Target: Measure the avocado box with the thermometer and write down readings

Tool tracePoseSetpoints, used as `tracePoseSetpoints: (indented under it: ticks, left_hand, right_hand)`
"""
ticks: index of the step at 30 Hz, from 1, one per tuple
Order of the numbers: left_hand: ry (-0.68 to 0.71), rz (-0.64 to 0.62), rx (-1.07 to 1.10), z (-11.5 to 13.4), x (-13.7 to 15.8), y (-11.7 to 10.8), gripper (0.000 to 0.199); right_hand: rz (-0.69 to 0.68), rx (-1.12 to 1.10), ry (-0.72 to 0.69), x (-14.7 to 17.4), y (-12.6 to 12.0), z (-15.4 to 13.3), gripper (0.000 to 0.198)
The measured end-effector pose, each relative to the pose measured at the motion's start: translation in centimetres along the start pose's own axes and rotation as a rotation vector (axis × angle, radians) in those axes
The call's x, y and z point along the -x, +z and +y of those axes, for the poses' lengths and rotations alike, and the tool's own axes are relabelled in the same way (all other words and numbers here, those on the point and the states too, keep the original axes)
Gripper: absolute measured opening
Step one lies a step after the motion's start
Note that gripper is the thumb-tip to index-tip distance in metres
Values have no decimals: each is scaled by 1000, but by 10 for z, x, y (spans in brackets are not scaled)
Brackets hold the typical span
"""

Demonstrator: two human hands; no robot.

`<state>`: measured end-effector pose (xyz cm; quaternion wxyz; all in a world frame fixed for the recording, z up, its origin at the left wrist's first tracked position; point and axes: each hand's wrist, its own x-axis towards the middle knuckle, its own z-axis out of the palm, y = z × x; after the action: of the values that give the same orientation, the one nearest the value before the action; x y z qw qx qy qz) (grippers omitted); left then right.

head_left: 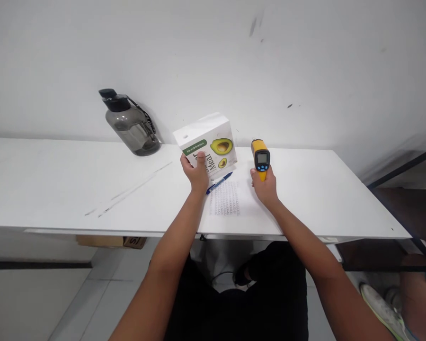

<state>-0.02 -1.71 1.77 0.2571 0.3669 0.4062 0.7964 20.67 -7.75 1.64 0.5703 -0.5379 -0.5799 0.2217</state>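
Box (202,127) in curled left hand (197,175)

Smooth card box (210,138), plastic infrared thermometer (261,156), glossy plastic bottle (130,124), matt paper sheet (226,201), tabletop (67,182) — smooth

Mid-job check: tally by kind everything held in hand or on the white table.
Grey translucent plastic bottle: 1
White cardboard box with avocado pictures: 1
Yellow-and-black pistol-shaped meter: 1
Slim blue pen: 1
White paper sheet with rows of writing: 1
Total: 5
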Motion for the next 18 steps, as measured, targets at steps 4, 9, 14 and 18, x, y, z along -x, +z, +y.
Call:
tracePoseSetpoints:
  ticks: [4,9,14,18]
  left_hand:
    - [6,8,2,-4,-2,-1,57]
    - [-23,-11,6,-2,0,0,58]
    - [-25,-7,16,0,0,1,58]
    - [-15,-2,3,-2,0,0,58]
  right_hand:
    - [12,-7,44,-3,0,2,42]
    - [-7,10,52,-3,0,1,44]
    - [-13,36,64,-4,0,2,44]
    - [-6,24,35,-4,0,3,43]
